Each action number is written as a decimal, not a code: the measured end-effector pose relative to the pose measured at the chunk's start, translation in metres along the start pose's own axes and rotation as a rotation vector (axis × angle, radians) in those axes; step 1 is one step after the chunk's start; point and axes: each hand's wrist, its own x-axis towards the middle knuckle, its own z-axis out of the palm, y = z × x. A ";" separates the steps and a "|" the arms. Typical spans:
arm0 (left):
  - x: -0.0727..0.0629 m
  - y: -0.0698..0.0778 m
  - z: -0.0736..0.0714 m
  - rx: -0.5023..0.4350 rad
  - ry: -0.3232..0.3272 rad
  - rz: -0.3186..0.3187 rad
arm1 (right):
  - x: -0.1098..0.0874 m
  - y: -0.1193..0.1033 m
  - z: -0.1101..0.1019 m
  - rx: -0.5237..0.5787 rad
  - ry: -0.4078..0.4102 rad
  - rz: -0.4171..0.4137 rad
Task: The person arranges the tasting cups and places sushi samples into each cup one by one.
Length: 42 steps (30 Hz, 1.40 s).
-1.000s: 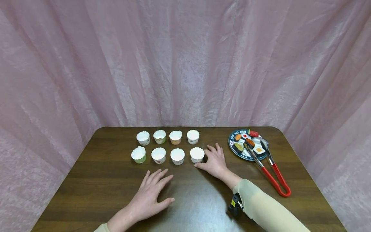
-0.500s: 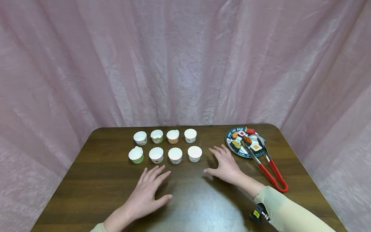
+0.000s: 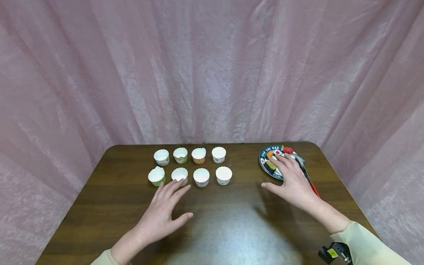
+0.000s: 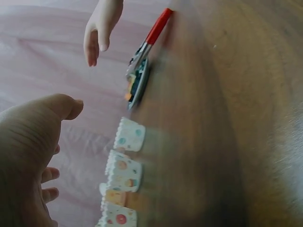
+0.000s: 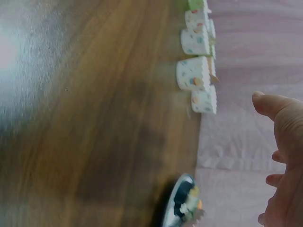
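My left hand (image 3: pixel 163 215) hovers above the table with its fingers spread, holding nothing. Its fingertips overlap the lower edge of a front-row paper baking cup (image 3: pixel 180 173) in the head view. Over at the right, my right hand (image 3: pixel 294 186) is raised beside a round dark plate (image 3: pixel 262 163), fingers extended and nothing in its grasp. It covers part of the plate and most of the red-handled tongs (image 3: pixel 314 188). The left wrist view shows these tongs (image 4: pixel 158 27) leaning on the plate, with the right hand (image 4: pixel 103 26) apart from them.
Several paper cups stand in two rows: a white one (image 3: pixel 223 176) ends the front row, another (image 3: pixel 219 155) the back row. The plate bears small sushi-like pieces (image 3: pixel 271 165) and a strawberry (image 3: pixel 286 149). A pink curtain (image 3: pixel 212 73) hangs behind the table (image 3: pixel 225 228).
My right hand has let go of the front row's rightmost cup and moved right, up to the plate and tongs. The left hand has shifted slightly, fingers still spread.
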 end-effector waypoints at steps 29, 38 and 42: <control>0.035 -0.117 -0.069 -0.122 0.154 -0.358 | -0.034 0.089 -0.038 -0.115 -0.161 0.367; 0.050 -0.148 -0.050 -0.255 0.050 -0.548 | -0.055 0.097 -0.013 -0.125 -0.230 0.417; 0.064 -0.157 -0.039 -0.256 0.021 -0.578 | -0.060 0.100 -0.007 -0.118 -0.229 0.426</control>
